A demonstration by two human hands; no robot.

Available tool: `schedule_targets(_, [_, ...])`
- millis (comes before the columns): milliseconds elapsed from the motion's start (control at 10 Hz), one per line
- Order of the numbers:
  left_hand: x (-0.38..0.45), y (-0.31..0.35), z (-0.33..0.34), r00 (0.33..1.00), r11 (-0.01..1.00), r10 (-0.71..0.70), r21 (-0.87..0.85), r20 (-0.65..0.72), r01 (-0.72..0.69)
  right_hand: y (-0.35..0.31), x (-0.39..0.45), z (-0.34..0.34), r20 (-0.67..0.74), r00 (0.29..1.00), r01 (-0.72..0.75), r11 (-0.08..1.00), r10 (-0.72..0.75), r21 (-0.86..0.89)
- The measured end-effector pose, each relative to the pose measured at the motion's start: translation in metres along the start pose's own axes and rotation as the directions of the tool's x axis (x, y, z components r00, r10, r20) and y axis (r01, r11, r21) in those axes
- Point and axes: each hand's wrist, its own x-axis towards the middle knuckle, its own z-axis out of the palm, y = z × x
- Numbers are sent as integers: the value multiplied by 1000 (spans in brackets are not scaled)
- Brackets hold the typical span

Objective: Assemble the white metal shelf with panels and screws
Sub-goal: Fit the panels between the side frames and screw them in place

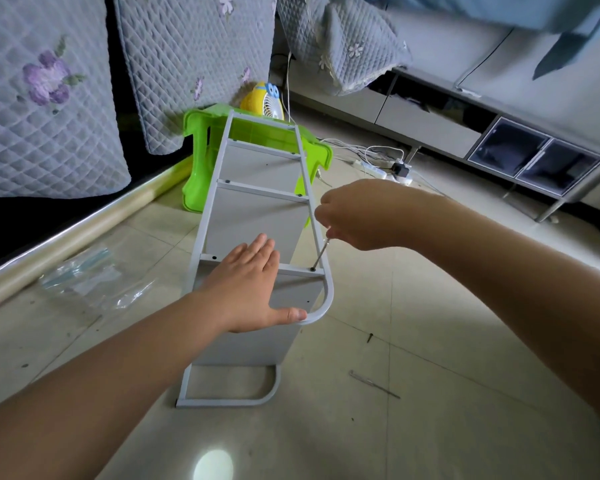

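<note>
Two bare forearms reach forward over a tiled floor (430,393). Left hand (248,289) lies flat, fingers straight, on the near crossbar of a white shelf (253,216) lying on the floor. Right hand (357,216) grips a screwdriver (321,252), its tip on a screw (312,269) at the crossbar's right end. A green stool (201,147) stands beyond.

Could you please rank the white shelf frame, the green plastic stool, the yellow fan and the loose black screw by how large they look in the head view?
1. white shelf frame
2. green plastic stool, partly hidden behind the frame
3. yellow fan, farther off, so true size is unsure
4. loose black screw
</note>
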Motion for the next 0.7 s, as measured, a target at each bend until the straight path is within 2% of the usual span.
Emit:
schedule_targets(100, [2,1,-1,1000,1000,-2,4,-4,2,-2,-1,-1,37,999,-38,998,39,-49])
schedule_targets(200, [2,2,0,1000,1000,2,-8,-7,-2,-3,10,-4,142,970,-208,975,196,76])
schedule_targets(300, [1,2,3,1000,1000,1,-8,-1,-1,4,19,-8,342,906,-326,926,249,190])
schedule_targets(400, [-1,1,2,1000,1000,-3,-20,8,3,2,17,-9,362,899,-340,913,245,226])
schedule_targets(500, [-2,0,-1,1000,1000,-7,-27,12,7,-1,9,-6,250,940,-289,933,233,214])
schedule_targets(600, [-1,1,-4,1000,1000,-3,-26,5,3,3,0,-9,222,960,-207,967,171,149])
schedule_targets(700, [0,2,-3,1000,1000,-4,-30,4,4,10,0,-8,209,965,-186,976,161,110])
